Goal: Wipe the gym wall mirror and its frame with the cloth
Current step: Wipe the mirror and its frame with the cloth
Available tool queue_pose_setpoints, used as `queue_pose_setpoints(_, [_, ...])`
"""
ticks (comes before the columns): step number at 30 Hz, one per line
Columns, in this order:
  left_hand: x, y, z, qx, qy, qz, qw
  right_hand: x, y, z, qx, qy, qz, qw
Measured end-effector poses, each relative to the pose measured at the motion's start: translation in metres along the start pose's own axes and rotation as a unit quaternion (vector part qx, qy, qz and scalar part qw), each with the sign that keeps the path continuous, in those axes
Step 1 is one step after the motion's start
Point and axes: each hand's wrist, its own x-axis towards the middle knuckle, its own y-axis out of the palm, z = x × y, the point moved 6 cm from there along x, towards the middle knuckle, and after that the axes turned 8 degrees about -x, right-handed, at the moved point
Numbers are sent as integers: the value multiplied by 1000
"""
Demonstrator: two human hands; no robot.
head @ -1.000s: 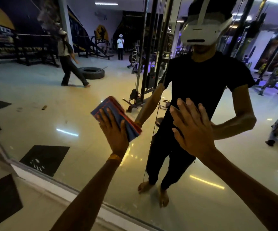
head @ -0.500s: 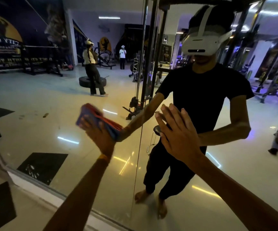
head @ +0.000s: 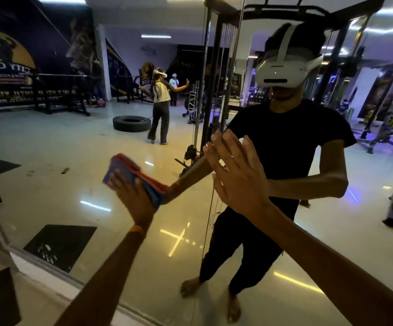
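Cloth (head: 129,168), folded, blue with red edges, lies flat on the mirror (head: 73,149) under the left hand (head: 138,200), whose straight, spread fingers press it to the glass without curling round it. To the right of that hand and a little higher, the right hand (head: 238,182) rests flat on the glass, fingers straight and slightly apart, holding nothing. Below the left forearm, well apart from the cloth, runs the pale lower frame (head: 42,267).

Glossy glass mirror (head: 49,184), soft folded fabric cloth (head: 129,170), smooth pale frame (head: 56,276).
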Motion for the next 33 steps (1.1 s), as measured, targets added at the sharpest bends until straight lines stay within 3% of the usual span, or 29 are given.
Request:
queue_pose_setpoints(2, [33,-22,22,-4,-123,-57,991,2,3,0,-16,11,7,1000])
queue_pose_setpoints(4, [29,-19,5,5,-156,-78,985,2,6,3,-33,7,15,999])
queue_pose_setpoints(7, [-1,9,-63,12,13,-24,1000,12,5,7,-31,11,12,999])
queue_pose_setpoints(9, [-20,35,-99,35,131,25,990,24,4,9,-35,18,9,999])
queue_pose_setpoints(12, [1,33,-100,23,179,51,982,36,7,15,-37,34,14,999])
queue_pose_setpoints(14, [38,11,-37,66,171,49,982,39,8,17,-32,49,9,998])
queue_pose_setpoints(15, [63,-8,0,96,139,29,985,38,8,18,-23,57,6,998])
queue_pose_setpoints(17, [104,-47,57,58,-37,-32,997,38,6,22,-7,59,2,998])
queue_pose_setpoints(19, [108,-53,59,3,-166,-96,981,39,6,32,-7,39,9,999])
queue_pose_setpoints(20, [96,-45,38,-6,-156,-93,983,42,6,39,-9,30,12,999])
queue_pose_setpoints(23, [43,-10,-35,19,42,-9,999,55,12,61,-11,16,28,999])
queue_pose_setpoints(25, [10,9,-57,41,150,55,986,64,15,72,-17,16,30,999])
queue_pose_setpoints(27, [18,7,-53,34,207,78,975,69,16,76,-14,19,30,999])
queue_pose_setpoints(30, [78,-28,8,30,151,49,987,73,18,72,-9,32,28,999])
queue_pose_setpoints(33, [148,-73,97,9,-48,-36,998,72,15,74,-6,42,22,999])
